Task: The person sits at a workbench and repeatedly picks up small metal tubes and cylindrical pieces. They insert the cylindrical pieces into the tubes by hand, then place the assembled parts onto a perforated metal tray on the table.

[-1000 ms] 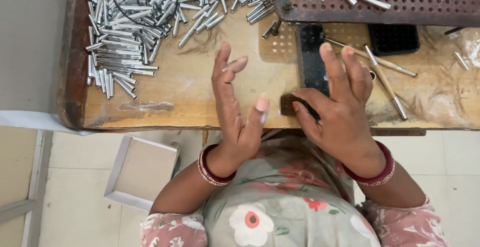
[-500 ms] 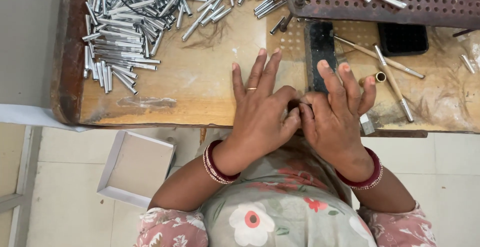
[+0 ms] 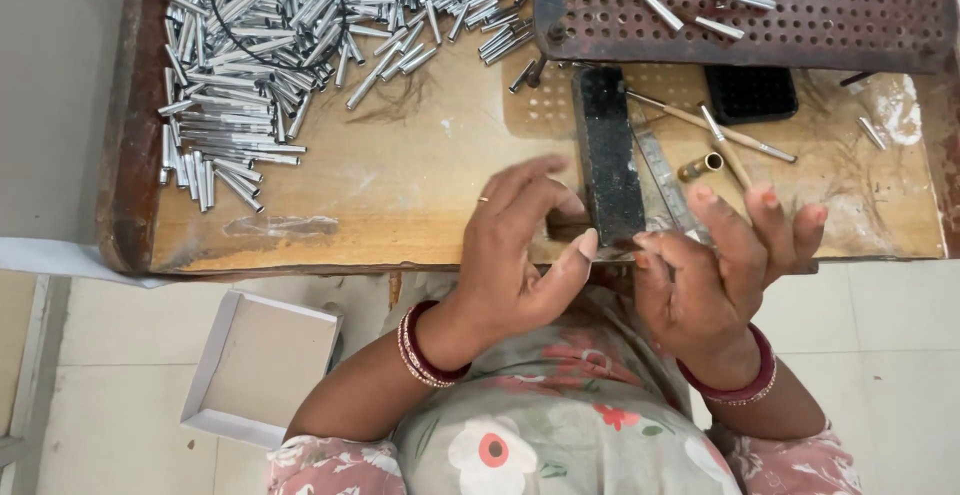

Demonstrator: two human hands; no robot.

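Note:
My left hand [image 3: 520, 255] hovers over the wooden table's [image 3: 400, 185] near edge. Its fingers curl over a small brown piece [image 3: 563, 227] and its thumb reaches the near end of a black flat bar [image 3: 605, 150]. Whether it grips the piece is hidden. My right hand [image 3: 725, 260] is just right of the bar, palm turned inward and fingers spread. Its thumb tip touches the bar's near end and nothing lies in the palm. A clear strip [image 3: 662, 177] lies along the bar's right side.
A big heap of short silver metal tubes [image 3: 280, 45] covers the table's far left. A rusty perforated plate [image 3: 800, 15] with a few tubes sits far right, with a black tray [image 3: 750, 93], thin sticks [image 3: 735, 135] and a brass tube [image 3: 700, 166] below. A white box [image 3: 260, 370] rests on the floor.
Both hands lay flat and side by side on the table edge half a second ago. They have since lifted and parted, thumbs meeting at the black bar's near end.

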